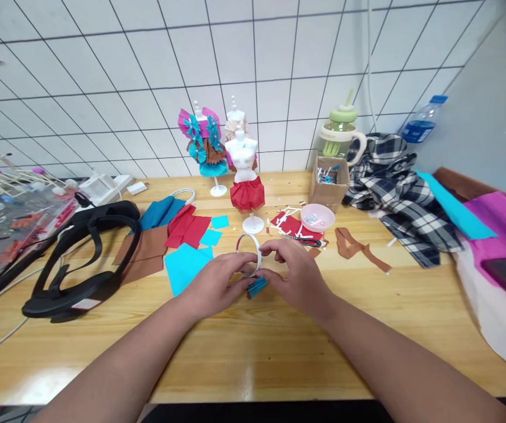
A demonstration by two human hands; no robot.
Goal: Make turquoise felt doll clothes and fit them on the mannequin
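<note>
A narrow white ring, apparently a roll of double-sided tape (258, 258), stands upright between my hands above the table. My left hand (220, 281) grips its lower left side, fingers passing through the ring. On its right edge, the thumb and forefinger of my right hand (296, 276) pinch at the tape; whether a loose end is between them is too small to tell. Just under my fingertips lies a small pleated piece of blue and brown paper (257, 287). Behind the ring stands a white dress form (243, 157) wearing a red paper skirt (248, 194).
Left are a black headset (90, 282), cyan paper (185, 267), red paper (189, 226) and another white roll (185, 192). Right are a pink dish (317, 217), cutter (308, 241), cardboard box (329, 187), brown strips (361, 249) and checked cloth (394, 176). A decorated dress form (206, 144) stands behind.
</note>
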